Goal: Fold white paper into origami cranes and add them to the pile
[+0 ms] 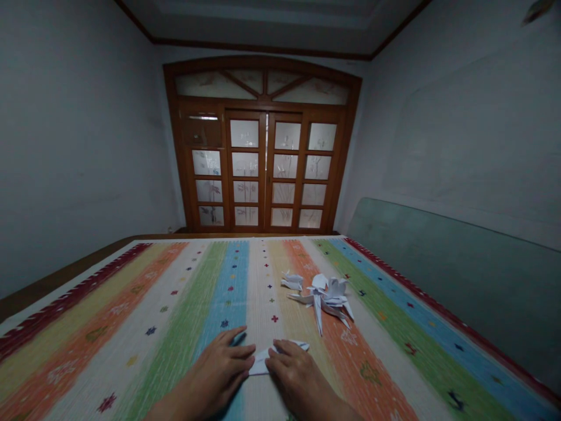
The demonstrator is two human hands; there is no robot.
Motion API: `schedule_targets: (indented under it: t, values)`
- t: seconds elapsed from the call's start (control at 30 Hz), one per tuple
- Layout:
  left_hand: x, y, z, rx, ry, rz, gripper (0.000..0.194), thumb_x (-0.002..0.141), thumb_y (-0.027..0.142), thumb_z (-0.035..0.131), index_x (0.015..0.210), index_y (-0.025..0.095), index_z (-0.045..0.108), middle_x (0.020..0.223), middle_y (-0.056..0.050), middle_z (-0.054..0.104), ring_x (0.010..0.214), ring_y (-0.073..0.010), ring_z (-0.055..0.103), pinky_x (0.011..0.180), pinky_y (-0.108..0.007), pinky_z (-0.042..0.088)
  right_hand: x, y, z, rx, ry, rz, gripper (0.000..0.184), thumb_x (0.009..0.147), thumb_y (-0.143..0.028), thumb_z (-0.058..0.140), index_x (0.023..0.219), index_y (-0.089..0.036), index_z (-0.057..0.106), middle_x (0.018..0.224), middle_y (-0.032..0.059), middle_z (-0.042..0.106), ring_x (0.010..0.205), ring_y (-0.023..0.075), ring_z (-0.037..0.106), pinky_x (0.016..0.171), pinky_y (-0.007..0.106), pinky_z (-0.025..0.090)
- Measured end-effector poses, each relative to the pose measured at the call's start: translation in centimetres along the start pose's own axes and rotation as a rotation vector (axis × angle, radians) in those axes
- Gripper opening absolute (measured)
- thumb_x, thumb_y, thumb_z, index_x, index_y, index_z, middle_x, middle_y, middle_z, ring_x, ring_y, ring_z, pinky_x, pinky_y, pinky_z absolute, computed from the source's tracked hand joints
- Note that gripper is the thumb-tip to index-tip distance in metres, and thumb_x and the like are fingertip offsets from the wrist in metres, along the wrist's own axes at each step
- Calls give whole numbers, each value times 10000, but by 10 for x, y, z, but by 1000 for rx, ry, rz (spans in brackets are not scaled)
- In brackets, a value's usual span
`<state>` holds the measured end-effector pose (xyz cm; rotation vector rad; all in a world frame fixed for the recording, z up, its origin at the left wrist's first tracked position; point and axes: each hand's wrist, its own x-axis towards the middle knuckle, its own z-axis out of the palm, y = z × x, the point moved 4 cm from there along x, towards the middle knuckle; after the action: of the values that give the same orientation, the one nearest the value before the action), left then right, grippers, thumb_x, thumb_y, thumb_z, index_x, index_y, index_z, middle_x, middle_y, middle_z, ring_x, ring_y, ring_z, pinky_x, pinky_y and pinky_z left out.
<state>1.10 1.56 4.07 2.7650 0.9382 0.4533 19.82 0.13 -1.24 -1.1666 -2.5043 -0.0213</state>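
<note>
Together, both hands [219,368] [293,374] rest on folded white paper [262,363].

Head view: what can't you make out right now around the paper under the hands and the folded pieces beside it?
- Middle of the folded white paper: hidden by the left hand and right hand.
- Creases of the folded paper shapes: too small, upper pieces hide lower ones.
- Left forearm and right forearm: cut off by the bottom edge.
- Dark object: cut off by the top right corner, too blurred to name.
</note>
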Motion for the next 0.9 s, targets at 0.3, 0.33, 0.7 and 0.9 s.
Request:
schedule_targets:
  t: [0.3, 0.33, 0.7, 0.9]
  values:
    - [-6, -27, 0, -211, 8, -210, 143, 833, 221, 771, 895, 336, 830, 1239, -57, 691, 1249, -295, 546, 1062, -465, 415, -5, -3, -4, 69, 12, -25, 369, 867, -138, 627, 1232, -132, 677, 1299, 125, 692, 1274, 289, 596, 1109, 367, 482]
    - [-5, -29, 0, -228, 18, -236, 123, 813, 216, 790, 859, 322, 832, 1163, -54, 683, 1176, -269, 569, 1025, -422, 433, -6, -2, -4, 78, 27, -18, 362, 887, -161, 610, 1242, -138, 675, 1303, 121, 691, 1281, 288, 592, 1110, 371, 481]
    - [-1, -27, 7, -340, 32, -431, 88, 715, 161, 792, 708, 248, 805, 913, -5, 587, 953, -211, 572, 994, -381, 395, 1, 11, 14, -9, 73, -58, 314, 906, -79, 600, 1187, -182, 694, 1293, 76, 700, 1350, 285, 523, 1110, 416, 470]
    - [4, -4, 9, -320, 25, -367, 100, 744, 136, 734, 743, 226, 777, 971, -36, 653, 1016, -241, 569, 1018, -396, 383, 9, 12, 9, -11, 200, 45, 135, 880, -101, 703, 894, -225, 755, 1081, 50, 726, 1120, 241, 622, 925, 332, 524]
